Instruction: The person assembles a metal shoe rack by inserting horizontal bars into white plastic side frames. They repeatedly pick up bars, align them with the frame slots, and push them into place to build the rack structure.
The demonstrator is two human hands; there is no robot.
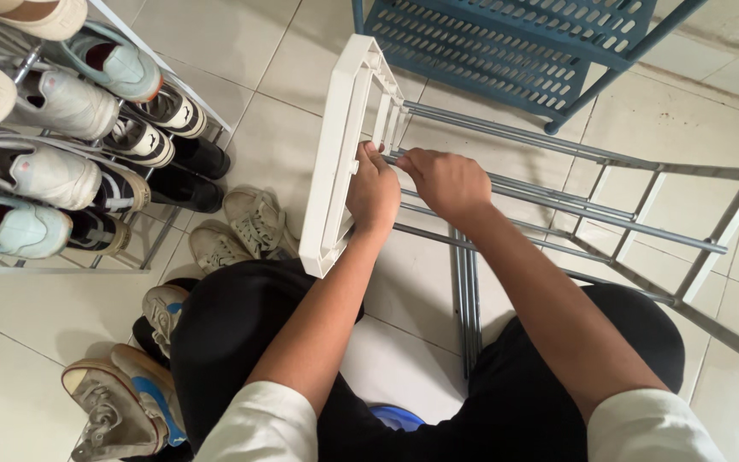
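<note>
A white plastic side frame [333,162] of a shoe rack stands tilted on the tiled floor in front of me. Grey metal rods [558,205] run from it to the right, ending in a second grey frame [712,248]. My left hand [373,192] grips the white frame's inner edge. My right hand [444,180] is closed on the end of a metal rod right where it meets the white frame. Both hands nearly touch each other. Several loose rods [465,291] lie on the floor between my knees.
A filled shoe rack [53,137] stands at the left, with loose sneakers [245,227] and more shoes [121,402] on the floor beside my knee. A blue perforated rack [515,51] stands at the top. A blue stool edge [397,417] shows under me.
</note>
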